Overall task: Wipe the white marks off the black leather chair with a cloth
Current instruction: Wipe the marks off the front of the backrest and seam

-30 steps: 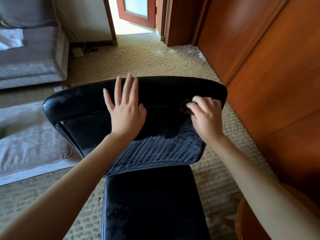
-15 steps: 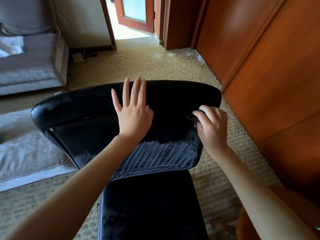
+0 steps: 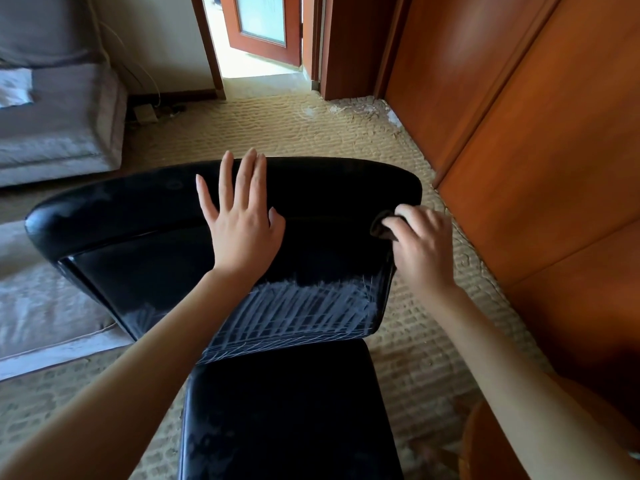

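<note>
The left hand (image 3: 242, 230) rests, fingers (image 3: 227, 178) spread, on the black chair (image 3: 138, 216); right hand (image 3: 424, 244), fingers curled, pinches a dark cloth (image 3: 381, 228).

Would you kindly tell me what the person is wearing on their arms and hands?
Nothing that shows: the left forearm and right forearm are bare, no sleeve in view, and the left hand and right hand carry no gloves, rings or watch.
</note>
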Tool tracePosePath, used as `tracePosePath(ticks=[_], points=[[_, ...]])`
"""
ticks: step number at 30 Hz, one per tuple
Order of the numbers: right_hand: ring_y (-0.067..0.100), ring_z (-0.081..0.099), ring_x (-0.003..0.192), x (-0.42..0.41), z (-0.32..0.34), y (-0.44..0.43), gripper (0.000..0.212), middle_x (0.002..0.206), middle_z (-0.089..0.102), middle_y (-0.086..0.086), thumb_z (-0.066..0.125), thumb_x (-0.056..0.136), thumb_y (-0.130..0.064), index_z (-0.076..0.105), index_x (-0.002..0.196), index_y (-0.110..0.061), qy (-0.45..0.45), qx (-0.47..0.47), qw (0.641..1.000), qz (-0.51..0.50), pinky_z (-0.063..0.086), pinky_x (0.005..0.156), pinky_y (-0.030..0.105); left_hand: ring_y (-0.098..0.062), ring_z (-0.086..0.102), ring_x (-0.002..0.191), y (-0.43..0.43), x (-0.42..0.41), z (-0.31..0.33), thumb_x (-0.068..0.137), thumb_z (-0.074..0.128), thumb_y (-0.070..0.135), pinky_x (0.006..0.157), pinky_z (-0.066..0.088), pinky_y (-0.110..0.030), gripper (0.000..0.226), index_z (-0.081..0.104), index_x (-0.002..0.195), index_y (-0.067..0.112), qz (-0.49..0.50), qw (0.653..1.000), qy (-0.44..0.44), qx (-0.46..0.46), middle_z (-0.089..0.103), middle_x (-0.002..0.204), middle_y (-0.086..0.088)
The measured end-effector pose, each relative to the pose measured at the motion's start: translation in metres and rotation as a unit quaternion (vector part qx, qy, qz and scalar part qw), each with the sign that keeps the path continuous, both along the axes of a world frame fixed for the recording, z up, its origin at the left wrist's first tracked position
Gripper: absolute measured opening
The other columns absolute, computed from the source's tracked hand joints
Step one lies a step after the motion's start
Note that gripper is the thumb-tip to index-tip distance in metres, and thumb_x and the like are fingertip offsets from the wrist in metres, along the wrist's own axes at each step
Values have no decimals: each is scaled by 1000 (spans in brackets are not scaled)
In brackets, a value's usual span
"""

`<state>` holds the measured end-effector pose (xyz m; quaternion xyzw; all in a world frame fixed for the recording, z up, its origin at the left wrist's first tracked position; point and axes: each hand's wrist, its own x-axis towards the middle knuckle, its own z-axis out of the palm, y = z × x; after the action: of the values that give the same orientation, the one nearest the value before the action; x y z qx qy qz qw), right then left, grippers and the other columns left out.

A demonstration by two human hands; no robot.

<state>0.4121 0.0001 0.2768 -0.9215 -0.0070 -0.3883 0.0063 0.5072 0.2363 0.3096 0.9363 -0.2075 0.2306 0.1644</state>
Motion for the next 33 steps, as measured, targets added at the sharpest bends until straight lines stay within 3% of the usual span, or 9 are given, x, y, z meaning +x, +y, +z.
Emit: tracePosePath(ticks=[7,11,14,18,24,27,31,33], points=[[31,60,73,-43,-65,13,27,88,63,12,67,62,19,65,77,-2,122,29,991,39,51,65,40,-30,15,145,1,1,1,83,50,18,113,-1,-57,68,28,147,10,2,1000,-3,1,29,153,-6],[26,58,84,-18,-16,-2,21,92,66,13,53,77,7,70,87,-1,33,59,997,21,49,76,37,-31,15,144,2,0,0,82,49,18,113,-1,-57,68,29,146,9,8,1000,-4,1,30,153,-6],[26,54,86,1,3,-7,25,94,64,14,55,73,15,69,88,0,-24,74,997,3,45,76,34,-31,14,145,1,1,1,82,49,18,113,-2,-57,68,28,146,9,7,1000,-3,1,29,153,-6],[26,50,91,-15,-40,6,20,94,64,15,64,70,17,68,81,1,7,78,997,23,44,85,34,-31,14,145,2,2,0,82,51,18,113,-1,-57,68,29,146,9,10,1000,-6,4,30,153,-6],[23,50,89,-52,-96,15,29,101,47,0,74,61,19,67,79,-3,119,123,984,50,45,74,27,-32,13,145,4,1,0,83,46,21,113,-2,-57,67,28,146,9,19,1000,-9,14,28,153,-6],[24,49,91,-40,-68,5,29,99,57,9,70,64,19,68,86,0,95,113,987,57,43,77,29,-31,13,145,7,2,-2,82,46,21,113,-2,-57,68,28,146,10,24,999,-17,13,28,154,-6],[25,48,95,-14,-43,-1,22,98,61,19,50,81,7,67,93,1,7,143,989,27,39,88,26,-31,12,145,7,3,-3,82,44,23,113,-3,-58,68,27,147,10,28,999,-22,16,27,154,-5],[26,47,94,-20,-62,4,17,97,61,21,56,77,10,66,88,3,15,141,989,41,39,87,28,-31,11,145,7,4,-4,82,43,24,113,-3,-58,68,26,147,11,32,999,-21,18,26,154,-6]])
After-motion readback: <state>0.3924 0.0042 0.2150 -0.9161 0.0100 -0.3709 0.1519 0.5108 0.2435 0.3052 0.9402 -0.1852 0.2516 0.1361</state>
